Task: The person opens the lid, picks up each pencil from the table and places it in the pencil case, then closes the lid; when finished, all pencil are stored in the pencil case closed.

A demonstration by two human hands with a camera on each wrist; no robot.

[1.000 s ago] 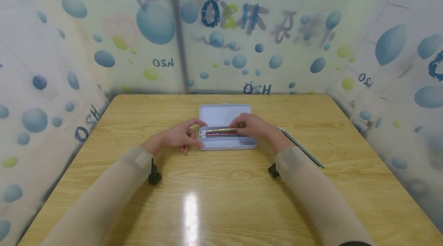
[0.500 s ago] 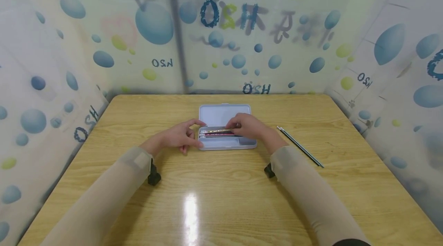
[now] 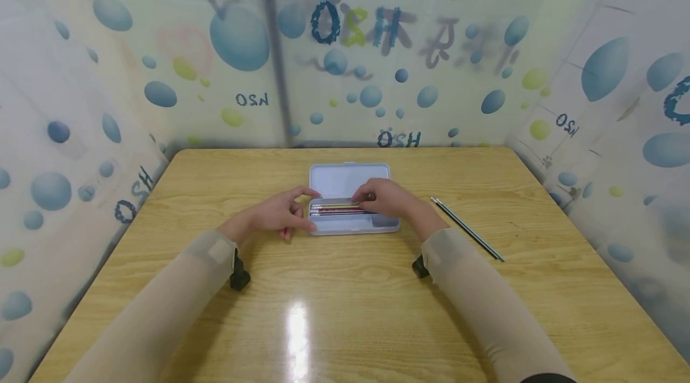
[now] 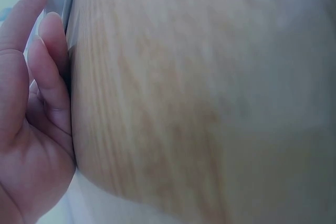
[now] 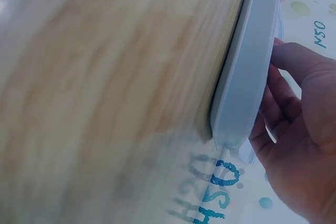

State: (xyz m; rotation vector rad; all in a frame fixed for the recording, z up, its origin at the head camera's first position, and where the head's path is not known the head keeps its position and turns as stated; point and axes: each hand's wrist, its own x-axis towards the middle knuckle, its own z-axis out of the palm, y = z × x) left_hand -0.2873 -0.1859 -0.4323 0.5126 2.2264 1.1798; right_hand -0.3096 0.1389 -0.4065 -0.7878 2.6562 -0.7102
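Observation:
A pale blue-white pencil case point(image 3: 341, 225) lies on the table with its lid point(image 3: 347, 179) folded back. Several pencils lie side by side in its long compartment, among them a yellow-gold pencil point(image 3: 336, 206) at the back. My left hand point(image 3: 277, 212) holds the case's left end, index finger at the hinge corner and thumb at the front corner. My right hand point(image 3: 388, 196) reaches in from the right, its thumb and fingers bent together on the gold pencil and covering its right part. In the right wrist view the right hand point(image 5: 310, 114) is over the case wall point(image 5: 247, 61).
Two dark green pencils point(image 3: 468, 229) lie slanted on the wooden table point(image 3: 345, 299), right of the case and close to my right forearm. A patterned wall covering point(image 3: 345, 101) stands at the table's back edge and along the sides.
My right hand has moved slightly left, and the gold pencil, tilted half a second ago, now lies level with the others in the case. My left hand has stayed in place.

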